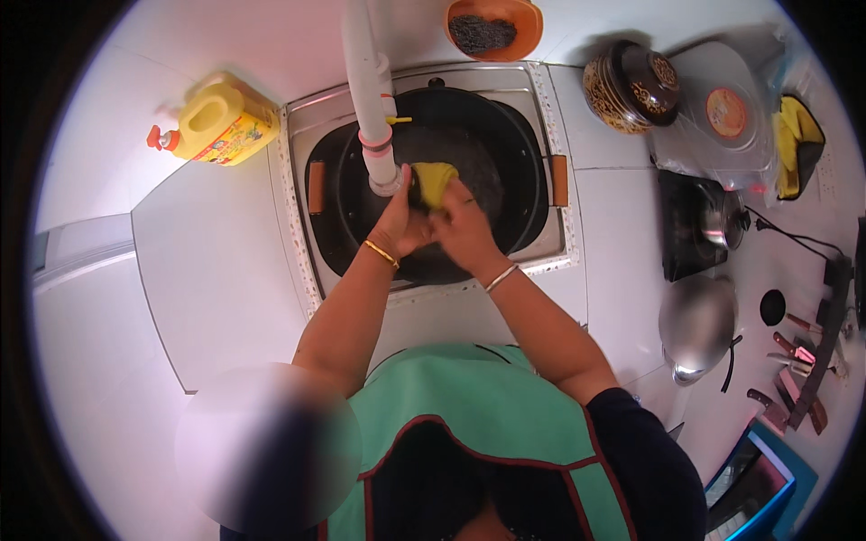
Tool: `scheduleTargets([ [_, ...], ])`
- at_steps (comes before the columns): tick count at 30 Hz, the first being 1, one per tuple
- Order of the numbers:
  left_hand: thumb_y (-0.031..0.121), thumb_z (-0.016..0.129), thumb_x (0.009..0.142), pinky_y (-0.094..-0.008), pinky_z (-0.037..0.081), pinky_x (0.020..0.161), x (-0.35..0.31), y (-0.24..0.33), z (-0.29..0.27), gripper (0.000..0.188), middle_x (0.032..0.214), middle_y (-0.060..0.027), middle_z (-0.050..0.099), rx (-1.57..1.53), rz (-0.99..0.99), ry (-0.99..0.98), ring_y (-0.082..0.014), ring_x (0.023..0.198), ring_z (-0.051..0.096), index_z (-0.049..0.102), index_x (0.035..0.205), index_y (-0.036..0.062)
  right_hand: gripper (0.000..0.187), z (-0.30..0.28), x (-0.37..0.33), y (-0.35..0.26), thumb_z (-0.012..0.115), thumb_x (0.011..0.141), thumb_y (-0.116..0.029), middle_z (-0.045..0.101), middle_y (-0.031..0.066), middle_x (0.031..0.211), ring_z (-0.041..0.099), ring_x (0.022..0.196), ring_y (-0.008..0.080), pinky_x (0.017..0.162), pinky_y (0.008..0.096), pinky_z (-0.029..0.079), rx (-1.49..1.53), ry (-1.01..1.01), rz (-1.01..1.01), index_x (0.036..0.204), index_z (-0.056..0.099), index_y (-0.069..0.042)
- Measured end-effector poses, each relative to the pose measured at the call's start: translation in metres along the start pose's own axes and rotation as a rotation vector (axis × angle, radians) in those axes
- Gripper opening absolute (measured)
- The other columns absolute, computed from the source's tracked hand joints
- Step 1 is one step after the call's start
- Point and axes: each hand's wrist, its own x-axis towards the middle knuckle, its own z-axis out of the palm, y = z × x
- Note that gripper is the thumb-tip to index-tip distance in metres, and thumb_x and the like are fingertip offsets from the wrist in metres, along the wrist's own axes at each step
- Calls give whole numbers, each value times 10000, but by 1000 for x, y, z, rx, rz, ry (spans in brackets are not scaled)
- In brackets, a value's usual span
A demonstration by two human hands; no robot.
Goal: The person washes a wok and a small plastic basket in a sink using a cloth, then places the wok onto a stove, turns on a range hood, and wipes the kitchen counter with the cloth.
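A large black two-handled pan [505, 108] with brown handle grips sits over the sink [552, 243]. Above its middle, both of my hands are closed on a yellow cloth [435, 178]. My left hand [402, 221] is at the cloth's left side, thumb pointing up, beside a dark patch that may be the cloth's underside. From the right, my right hand [465, 225] grips the cloth, its fingers slightly blurred. A white pipe-like spout [379, 153] comes down close to my left hand. Whether anything is wrapped in the cloth cannot be made out.
A yellow jug with a red pump [221, 122] stands left of the sink. Behind it is an orange bowl of dark bits [505, 27]. On the right are a brown lidded pot [631, 86], another yellow cloth [796, 144], a small saucepan [722, 221] and several knives [794, 361].
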Motion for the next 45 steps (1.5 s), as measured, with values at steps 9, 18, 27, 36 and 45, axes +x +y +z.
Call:
scheduleTargets([
  [9,114,600,832,-281,483,719,-16,5,-17,317,1040,-89,591,445,-139,-220,-225,907,585,532,1141,87,585,-59,10,-9,592,762,-68,292,36,1448,325,1308,280,1043,518,262,-524,-439,-414,1308,422,-195],
  [18,125,716,674,-327,497,764,-22,1,20,418,952,-108,639,1231,179,-108,-221,907,623,577,1058,35,387,-32,30,-3,595,756,-169,546,97,1097,613,845,258,600,327,531,-662,-489,-556,1122,491,-96],
  [27,233,592,782,-420,493,755,-10,-21,20,313,963,-168,630,2172,453,414,-350,880,611,530,1052,87,199,-12,20,14,571,766,-158,637,191,768,645,742,321,619,405,520,-686,-577,-10,922,555,-36],
  [36,183,603,763,-378,513,628,-27,-6,28,243,849,-127,612,2682,643,-4,-302,774,640,487,964,113,261,-4,-17,19,682,657,-158,627,156,694,629,640,268,584,346,486,62,-391,271,815,589,28],
  [45,149,627,733,-360,508,604,-59,-10,41,289,824,-93,567,2564,816,33,-284,761,635,485,983,124,227,-22,-31,-10,644,704,-40,489,10,672,439,465,99,392,247,317,887,-561,909,898,525,-32],
])
